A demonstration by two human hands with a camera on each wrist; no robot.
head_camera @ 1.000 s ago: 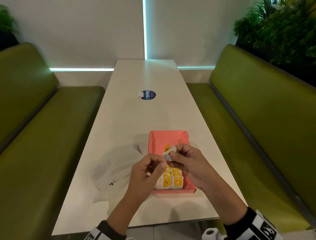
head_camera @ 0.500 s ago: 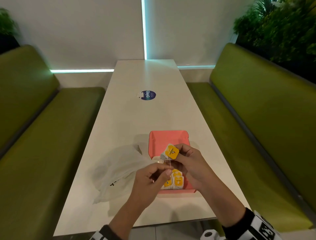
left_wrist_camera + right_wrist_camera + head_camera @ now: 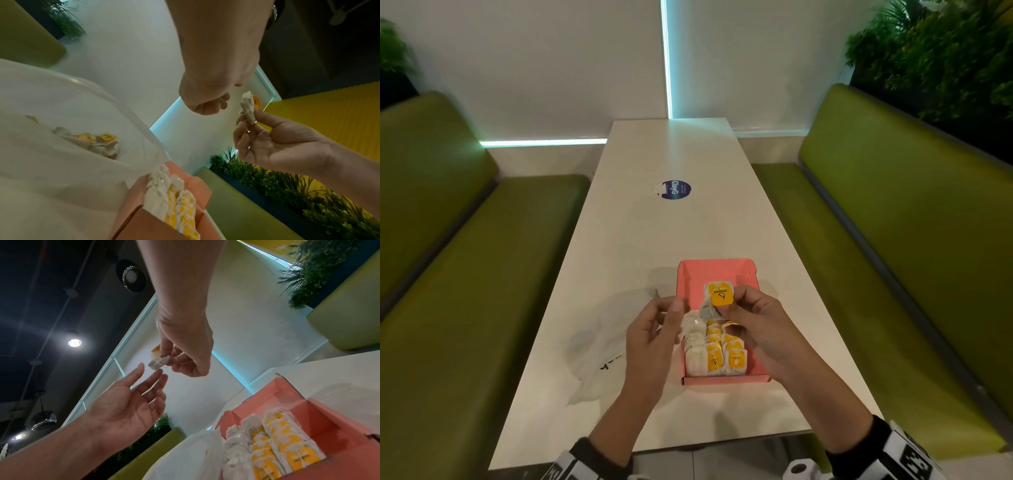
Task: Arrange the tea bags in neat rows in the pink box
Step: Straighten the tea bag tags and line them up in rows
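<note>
The pink box (image 3: pixel 714 265) lies open on the white table, its near half filled with rows of tea bags (image 3: pixel 717 356) with yellow tags. My right hand (image 3: pixel 726 306) pinches one tea bag (image 3: pixel 719 295) above the box, yellow tag facing up; the right wrist view shows the pouch (image 3: pixel 159 361) between thumb and fingers. To the left of it, my left hand (image 3: pixel 671 313) hovers apart from the bag and holds nothing, and in the right wrist view its fingers (image 3: pixel 152 378) are extended. The far half of the box is bare.
A clear plastic bag (image 3: pixel 602 349) lies left of the box, with more tea bags (image 3: pixel 98 139) inside. A round blue sticker (image 3: pixel 673 189) sits mid-table. Green benches (image 3: pixel 482 274) flank the table (image 3: pixel 654 240); plants stand behind.
My left hand has let go of the tea bag's string and drawn away to the left. The right hand turned the bag so its yellow tag faces up.
</note>
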